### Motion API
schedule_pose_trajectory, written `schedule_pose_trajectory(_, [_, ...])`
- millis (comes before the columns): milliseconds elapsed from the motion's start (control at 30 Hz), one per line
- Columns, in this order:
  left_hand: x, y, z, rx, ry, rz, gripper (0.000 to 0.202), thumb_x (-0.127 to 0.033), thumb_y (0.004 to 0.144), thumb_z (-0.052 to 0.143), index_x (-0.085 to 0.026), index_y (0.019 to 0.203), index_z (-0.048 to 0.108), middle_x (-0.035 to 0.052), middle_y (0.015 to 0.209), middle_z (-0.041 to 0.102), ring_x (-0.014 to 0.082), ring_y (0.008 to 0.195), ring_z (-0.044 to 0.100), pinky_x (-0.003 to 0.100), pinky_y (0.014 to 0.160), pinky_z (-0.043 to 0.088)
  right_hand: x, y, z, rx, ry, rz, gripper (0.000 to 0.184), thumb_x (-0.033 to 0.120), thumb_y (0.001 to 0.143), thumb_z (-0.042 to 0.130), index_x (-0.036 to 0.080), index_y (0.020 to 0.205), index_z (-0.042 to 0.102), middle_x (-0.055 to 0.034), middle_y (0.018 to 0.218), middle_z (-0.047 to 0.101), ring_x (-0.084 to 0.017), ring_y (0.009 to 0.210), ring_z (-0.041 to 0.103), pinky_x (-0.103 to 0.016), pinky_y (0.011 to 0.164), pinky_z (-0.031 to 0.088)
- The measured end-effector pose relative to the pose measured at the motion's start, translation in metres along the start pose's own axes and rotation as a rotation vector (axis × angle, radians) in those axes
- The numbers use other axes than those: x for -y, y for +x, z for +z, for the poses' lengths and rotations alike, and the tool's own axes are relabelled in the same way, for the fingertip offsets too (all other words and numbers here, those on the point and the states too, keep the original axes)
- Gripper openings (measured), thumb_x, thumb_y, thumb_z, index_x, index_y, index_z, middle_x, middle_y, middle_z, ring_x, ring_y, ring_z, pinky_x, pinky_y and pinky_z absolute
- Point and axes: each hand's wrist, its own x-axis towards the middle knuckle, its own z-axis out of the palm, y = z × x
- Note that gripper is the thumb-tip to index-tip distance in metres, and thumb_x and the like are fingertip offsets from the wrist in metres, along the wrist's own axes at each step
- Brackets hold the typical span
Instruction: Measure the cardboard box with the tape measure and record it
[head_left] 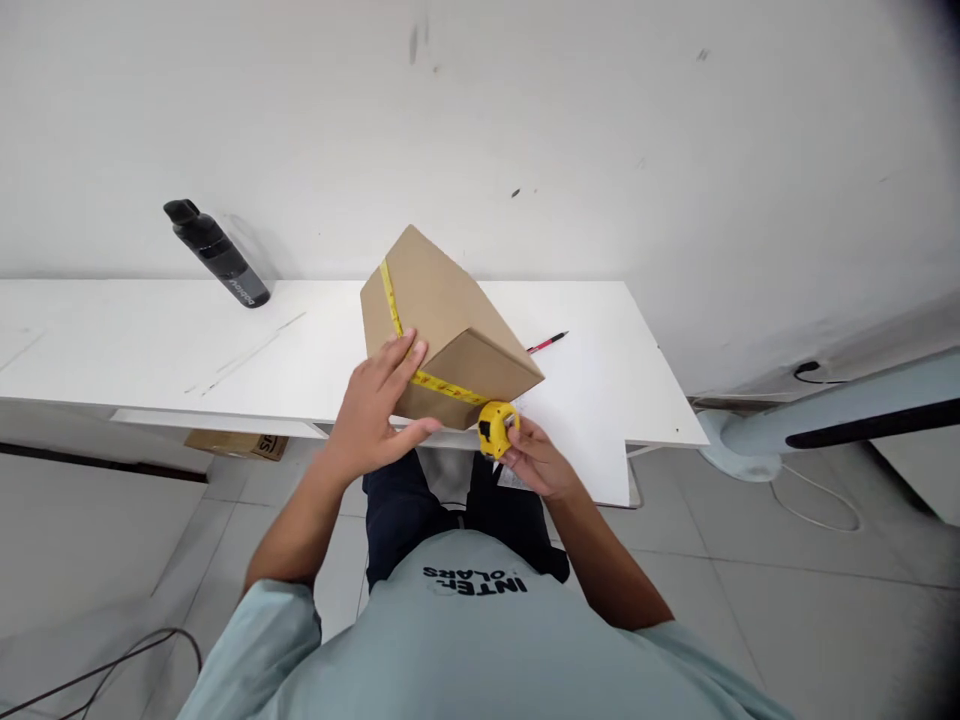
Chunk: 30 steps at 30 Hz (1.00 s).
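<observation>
A brown cardboard box (442,285) sits at an angle at the table's front edge. Yellow measuring tape blade (450,387) runs along its near face, bends at the left corner and continues up the left face. Over that bend lies my left hand (379,395), fingers stretched flat on the blade and box, thumb spread away near the lower edge. My right hand (536,455) is closed around the yellow tape measure case (495,428), just below the box's near right corner. The blade's far end shows near the box's upper left edge.
On the white table (315,350), a dark bottle (217,252) stands to the left by the wall. A red and black pen (549,342) lies right of the box, near white paper (592,440) overhanging the front edge. A box (236,444) sits beneath the table.
</observation>
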Motion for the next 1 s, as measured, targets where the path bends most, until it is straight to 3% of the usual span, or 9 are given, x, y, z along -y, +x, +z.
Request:
schedule_pose_trajectory(133, [0.000, 0.041, -0.015, 0.105, 0.178, 0.044, 0.061, -0.052, 0.103, 0.057, -0.029, 0.158, 0.048, 0.0103, 0.158, 0.057, 0.0306, 0.146, 0.055, 0.046, 0.114, 0.046, -0.030, -0.002, 0.022, 0.101, 0.029, 0.156, 0.052, 0.047, 0.067, 0.097, 0.021, 0.105, 0.073, 0.0007, 0.079, 0.065, -0.008, 0.059, 0.046, -0.022, 0.052, 0.036])
schedule_pose_trajectory(233, [0.003, 0.053, -0.006, 0.217, 0.177, 0.118, 0.053, -0.049, 0.102, 0.060, -0.027, 0.150, 0.057, 0.0087, 0.154, 0.062, 0.0282, 0.141, 0.059, 0.044, 0.112, 0.048, -0.040, -0.011, 0.031, 0.143, -0.001, 0.224, 0.054, 0.046, 0.071, 0.095, 0.021, 0.114, 0.074, 0.0021, 0.080, 0.061, -0.004, 0.055, 0.035, -0.021, 0.050, 0.028])
schedule_pose_trajectory(333, [0.004, 0.048, 0.007, 0.239, 0.195, 0.165, 0.047, -0.043, 0.103, 0.060, -0.026, 0.147, 0.060, 0.0083, 0.152, 0.063, 0.0271, 0.142, 0.059, 0.046, 0.115, 0.046, -0.027, -0.025, 0.033, 0.190, -0.060, 0.220, 0.057, 0.050, 0.075, 0.092, 0.022, 0.119, 0.072, 0.0011, 0.084, 0.061, -0.005, 0.056, 0.034, -0.022, 0.050, 0.026])
schedule_pose_trajectory(467, [-0.007, 0.030, 0.015, -0.010, 0.217, 0.269, 0.044, -0.046, 0.103, 0.060, -0.026, 0.142, 0.061, 0.0088, 0.144, 0.069, 0.0259, 0.136, 0.064, 0.049, 0.121, 0.040, 0.014, -0.035, 0.039, 0.134, -0.184, -0.071, 0.061, 0.052, 0.078, 0.090, 0.028, 0.127, 0.064, 0.0010, 0.089, 0.063, -0.009, 0.060, 0.047, -0.024, 0.053, 0.039])
schedule_pose_trajectory(567, [-0.026, 0.017, 0.012, -0.243, 0.159, 0.398, 0.052, -0.058, 0.098, 0.066, -0.025, 0.138, 0.062, 0.0064, 0.121, 0.080, 0.0219, 0.112, 0.075, 0.045, 0.117, 0.045, 0.040, -0.032, 0.051, 0.076, -0.276, -0.300, 0.060, 0.051, 0.080, 0.088, 0.032, 0.129, 0.059, 0.0016, 0.093, 0.064, -0.011, 0.062, 0.053, -0.027, 0.057, 0.048])
schedule_pose_trajectory(667, [-0.044, 0.008, 0.006, -0.381, 0.143, 0.486, 0.054, -0.060, 0.091, 0.073, -0.024, 0.131, 0.065, 0.0031, 0.103, 0.081, 0.0175, 0.090, 0.077, 0.040, 0.108, 0.052, 0.049, -0.027, 0.068, 0.134, -0.276, -0.376, 0.056, 0.052, 0.083, 0.085, 0.032, 0.127, 0.057, 0.0032, 0.086, 0.064, -0.010, 0.057, 0.053, -0.027, 0.055, 0.049])
schedule_pose_trajectory(733, [-0.049, 0.003, 0.002, -0.436, 0.193, 0.529, 0.041, -0.050, 0.091, 0.078, -0.026, 0.123, 0.068, 0.0003, 0.098, 0.081, 0.0152, 0.085, 0.076, 0.038, 0.103, 0.055, 0.048, -0.025, 0.078, 0.166, -0.245, -0.371, 0.053, 0.055, 0.085, 0.083, 0.030, 0.124, 0.057, 0.0043, 0.081, 0.063, -0.009, 0.053, 0.049, -0.026, 0.051, 0.047])
schedule_pose_trajectory(867, [-0.025, 0.004, -0.004, -0.507, 0.333, 0.555, 0.018, -0.028, 0.094, 0.076, -0.029, 0.111, 0.069, -0.0031, 0.096, 0.081, 0.0129, 0.081, 0.074, 0.035, 0.094, 0.056, 0.050, -0.020, 0.089, 0.077, -0.220, -0.371, 0.049, 0.054, 0.081, 0.087, 0.028, 0.113, 0.061, 0.0030, 0.086, 0.065, -0.008, 0.053, 0.048, -0.025, 0.048, 0.045])
schedule_pose_trajectory(1000, [0.033, 0.017, -0.007, -0.663, 0.328, 0.322, 0.013, -0.027, 0.101, 0.063, -0.026, 0.113, 0.068, 0.0035, 0.097, 0.078, 0.0183, 0.087, 0.071, 0.038, 0.088, 0.054, 0.075, -0.009, 0.068, -0.099, -0.262, -0.509, 0.048, 0.047, 0.074, 0.093, 0.029, 0.110, 0.066, 0.0013, 0.094, 0.068, -0.009, 0.061, 0.051, -0.023, 0.048, 0.043])
